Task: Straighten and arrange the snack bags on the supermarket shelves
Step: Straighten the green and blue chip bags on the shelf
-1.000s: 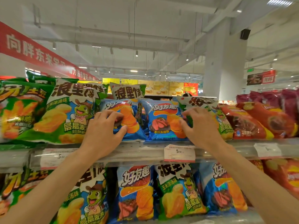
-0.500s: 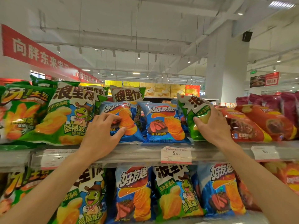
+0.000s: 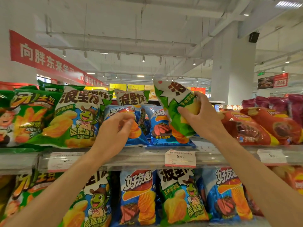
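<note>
Hiding a blue bag (image 3: pixel 161 128), right hand (image 3: pixel 199 123) fingers pinch the green bag (image 3: pixel 173 110); left hand (image 3: pixel 114 136) blurred, unclear

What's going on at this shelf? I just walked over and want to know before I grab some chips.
A person is tidying the top shelf of snack bags. The right hand has a green and white bag lifted clear of the shelf, tilted, in front of a blue bag. The left hand rests on another blue bag lying on the shelf. Green bags sit to the left, red bags to the right.
</note>
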The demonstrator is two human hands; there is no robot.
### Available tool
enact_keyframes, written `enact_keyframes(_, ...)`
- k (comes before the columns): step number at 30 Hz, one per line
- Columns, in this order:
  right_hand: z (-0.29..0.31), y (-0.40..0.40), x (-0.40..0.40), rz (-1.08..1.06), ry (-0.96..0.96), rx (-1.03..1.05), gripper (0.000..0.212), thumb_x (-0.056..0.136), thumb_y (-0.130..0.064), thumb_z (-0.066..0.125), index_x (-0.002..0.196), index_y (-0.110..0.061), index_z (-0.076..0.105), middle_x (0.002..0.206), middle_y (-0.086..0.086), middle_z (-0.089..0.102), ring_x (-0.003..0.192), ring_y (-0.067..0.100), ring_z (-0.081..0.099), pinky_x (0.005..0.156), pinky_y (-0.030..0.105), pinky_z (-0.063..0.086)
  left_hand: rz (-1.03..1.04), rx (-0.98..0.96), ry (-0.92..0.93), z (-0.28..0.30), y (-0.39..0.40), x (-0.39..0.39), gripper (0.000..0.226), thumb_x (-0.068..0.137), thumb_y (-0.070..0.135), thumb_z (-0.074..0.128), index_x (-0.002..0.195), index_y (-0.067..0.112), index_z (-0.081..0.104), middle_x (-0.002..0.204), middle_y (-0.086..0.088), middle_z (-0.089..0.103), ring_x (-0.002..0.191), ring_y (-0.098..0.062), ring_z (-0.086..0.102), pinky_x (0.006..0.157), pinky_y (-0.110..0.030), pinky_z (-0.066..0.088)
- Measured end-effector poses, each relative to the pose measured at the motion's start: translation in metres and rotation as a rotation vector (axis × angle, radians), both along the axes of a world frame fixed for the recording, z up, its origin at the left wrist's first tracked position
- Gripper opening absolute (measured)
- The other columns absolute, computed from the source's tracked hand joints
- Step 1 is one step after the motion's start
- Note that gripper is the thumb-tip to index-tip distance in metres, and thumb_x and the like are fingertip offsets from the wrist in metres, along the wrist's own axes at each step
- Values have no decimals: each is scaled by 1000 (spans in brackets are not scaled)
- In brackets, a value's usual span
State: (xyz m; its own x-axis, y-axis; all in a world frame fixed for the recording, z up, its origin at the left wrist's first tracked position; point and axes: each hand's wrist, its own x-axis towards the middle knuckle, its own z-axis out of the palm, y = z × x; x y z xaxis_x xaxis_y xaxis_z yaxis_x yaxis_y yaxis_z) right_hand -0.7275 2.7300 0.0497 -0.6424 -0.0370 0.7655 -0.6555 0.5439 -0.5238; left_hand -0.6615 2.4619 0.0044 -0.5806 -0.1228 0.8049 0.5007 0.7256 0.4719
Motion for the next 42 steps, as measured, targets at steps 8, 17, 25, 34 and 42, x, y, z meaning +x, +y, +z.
enact_keyframes(8, -1, -42, 28, 194, -74, 22, 47, 102, -59, 43, 143, -37, 52, 115, -22, 55, 85, -27, 49, 63, -1, 40, -518, 516, -381, 27, 40, -9, 33, 107, 47, 41, 113, 27, 67, 102, 3, 79, 89, -24, 77, 77, -38, 64)
enact_keyframes(17, -5, -44, 32, 339, -25, -102, 32, 108, -28, 47, 125, -41, 70, 113, -36, 62, 105, -26, 53, 80, -3, 43, -361, 429, -302, 20, 30, -4, 75, 60, 79, 72, 123, 43, 52, 105, 23, 68, 84, 4, 71, 64, -15, 56)
enact_keyframes(25, 4, -85, 27, 352, -68, -161, 29, 106, -27, 51, 132, -28, 63, 126, -13, 66, 115, 4, 63, 97, 28, 51, -167, 451, -165, 35, -42, 33, 112, 48, 86, 69, 147, 41, 41, 97, 30, 55, 72, 10, 64, 55, -11, 47)
enact_keyframes(34, -6, -161, 6, 174, -452, 245, 54, 103, -49, 51, 117, 2, 63, 104, 21, 70, 82, 22, 60, 76, 37, 52, -33, 419, -93, 36, -117, 66, 64, 71, 77, 67, 126, 46, 55, 103, 25, 61, 90, 1, 63, 67, -20, 47)
enact_keyframes(42, -17, -174, -11, 223, -498, 118, 56, 97, -56, 59, 128, -10, 52, 111, 8, 67, 101, 25, 68, 96, 47, 56, 23, 378, -73, 35, -138, 79, 27, 82, 67, 68, 97, 49, 55, 76, 36, 66, 73, 9, 67, 54, -10, 49)
